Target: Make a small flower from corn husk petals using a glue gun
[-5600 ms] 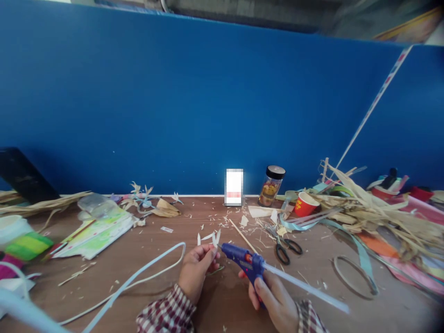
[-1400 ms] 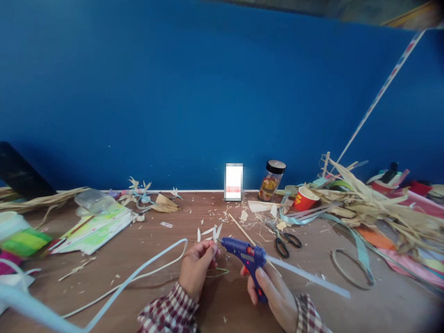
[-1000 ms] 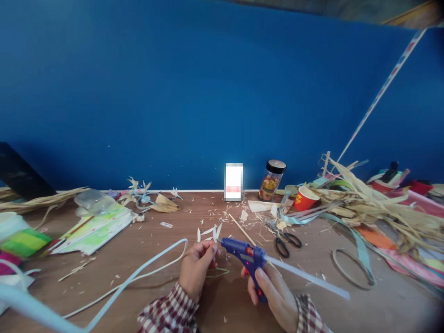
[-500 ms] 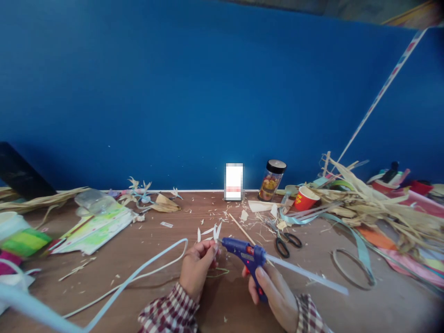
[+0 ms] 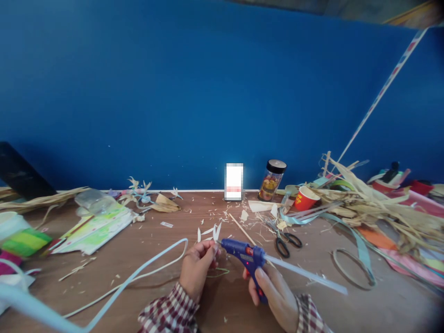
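Observation:
My right hand (image 5: 274,289) is wrapped round the handle of a blue hot glue gun (image 5: 243,249). A long translucent glue stick (image 5: 307,273) sticks out of its back end, and a small red light shows on its side. The nozzle points left, at or very near the fingertips of my left hand (image 5: 197,266). Those fingers pinch a small piece with pale, pointed petal-like strips (image 5: 217,232) standing up. A few similar pale slivers (image 5: 207,231) show just left of it. A thin green strand (image 5: 218,272) lies below the left fingers.
Black-handled scissors (image 5: 287,244) lie right of the glue gun. Behind stand a dark-lidded jar (image 5: 272,180), a red paper cup (image 5: 307,198) and a blurred bright screen (image 5: 234,182). Dried husks (image 5: 360,199) heap at right. A white cable (image 5: 138,270) and painted paper (image 5: 95,226) lie left.
The glue gun has shifted very slightly left, its nozzle closer to the petal-like piece. My left hand stays almost still.

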Motion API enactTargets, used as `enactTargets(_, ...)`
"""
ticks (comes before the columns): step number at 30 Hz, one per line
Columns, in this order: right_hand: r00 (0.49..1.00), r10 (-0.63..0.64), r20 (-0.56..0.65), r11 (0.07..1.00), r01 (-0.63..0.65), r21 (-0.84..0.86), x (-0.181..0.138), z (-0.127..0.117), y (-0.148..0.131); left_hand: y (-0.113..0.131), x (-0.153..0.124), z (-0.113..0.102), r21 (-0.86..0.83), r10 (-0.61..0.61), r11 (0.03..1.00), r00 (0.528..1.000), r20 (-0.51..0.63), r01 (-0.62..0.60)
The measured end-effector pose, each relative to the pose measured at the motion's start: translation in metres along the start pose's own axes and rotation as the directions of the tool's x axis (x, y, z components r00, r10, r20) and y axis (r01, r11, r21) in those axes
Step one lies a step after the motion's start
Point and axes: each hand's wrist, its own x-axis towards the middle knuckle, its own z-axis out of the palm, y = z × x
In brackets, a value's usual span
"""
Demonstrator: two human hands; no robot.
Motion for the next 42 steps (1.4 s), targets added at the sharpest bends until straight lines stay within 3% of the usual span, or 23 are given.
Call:
enactTargets(13, 0.999, 0.007, 0.034, 1.0, -0.008, 0.013, 0.0009, -0.0018, -0.0011, 0.0005, 0.0004, 0.0001, 0.001, -0.002, 1.0, 1.0, -0.002, 0.002)
enactTargets(19, 0.999, 0.009, -0.039, 1.0, -0.009, 0.014, 0.0004, 0.0012, 0.0004, 0.0008, -0.0007, 0.0, 0.017, -0.005, 1.0, 1.0, 0.003, 0.005)
enactTargets(42, 0.999, 0.016, -0.046, 0.999, -0.018, -0.033, 0.0011, 0.0023, -0.0049, 0.0023, -0.0013, 0.0003, 0.0, 0.0, 1.0, 1.0, 0.002, 0.0)
